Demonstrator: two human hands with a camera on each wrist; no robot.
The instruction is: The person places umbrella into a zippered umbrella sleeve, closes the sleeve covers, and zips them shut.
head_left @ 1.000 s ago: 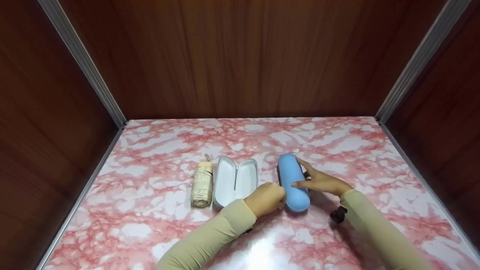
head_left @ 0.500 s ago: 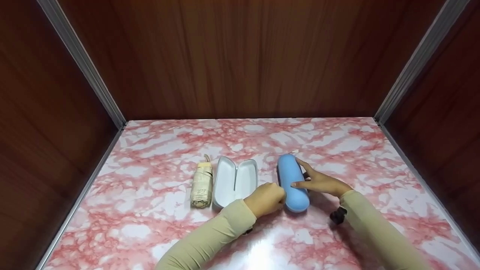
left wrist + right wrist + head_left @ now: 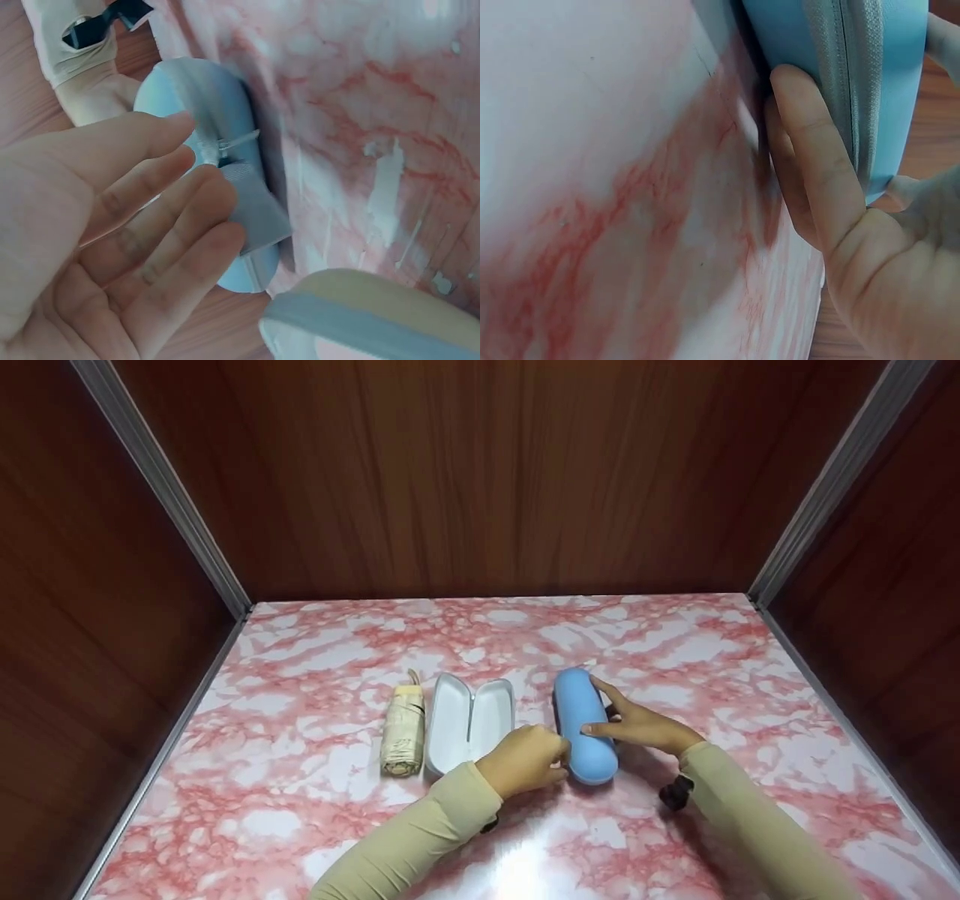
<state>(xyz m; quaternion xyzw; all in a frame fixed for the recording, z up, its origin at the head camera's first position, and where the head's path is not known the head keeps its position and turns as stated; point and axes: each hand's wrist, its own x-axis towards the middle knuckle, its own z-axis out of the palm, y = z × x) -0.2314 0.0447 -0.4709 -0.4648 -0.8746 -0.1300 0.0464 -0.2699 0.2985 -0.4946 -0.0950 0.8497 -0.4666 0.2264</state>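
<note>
A closed blue zip case (image 3: pixel 581 709) with rounded ends lies lengthwise on the table. My right hand (image 3: pixel 641 725) holds it from the right, thumb on top and fingers along its side. A grey zipper (image 3: pixel 847 82) runs along that side in the right wrist view. My left hand (image 3: pixel 525 759) is at the case's near left side. In the left wrist view its fingers are loosely bent, the thumb apart from them, close to the zipper pull (image 3: pixel 240 140) and a grey fabric tab (image 3: pixel 259 206). Left of that hand lies an opened white case (image 3: pixel 452 727), its near right part hidden by the hand.
A folded beige umbrella (image 3: pixel 403 735) with a wrist loop lies just left of the white case. The red-and-white marbled table (image 3: pixel 300 810) is bounded by dark wood panels (image 3: pixel 480 480) at the back and both sides, with metal posts in the corners.
My left hand has loosened from a fist at the case's side, its fingers spreading apart, and has drawn slightly left. My right hand and the blue case stay in place.
</note>
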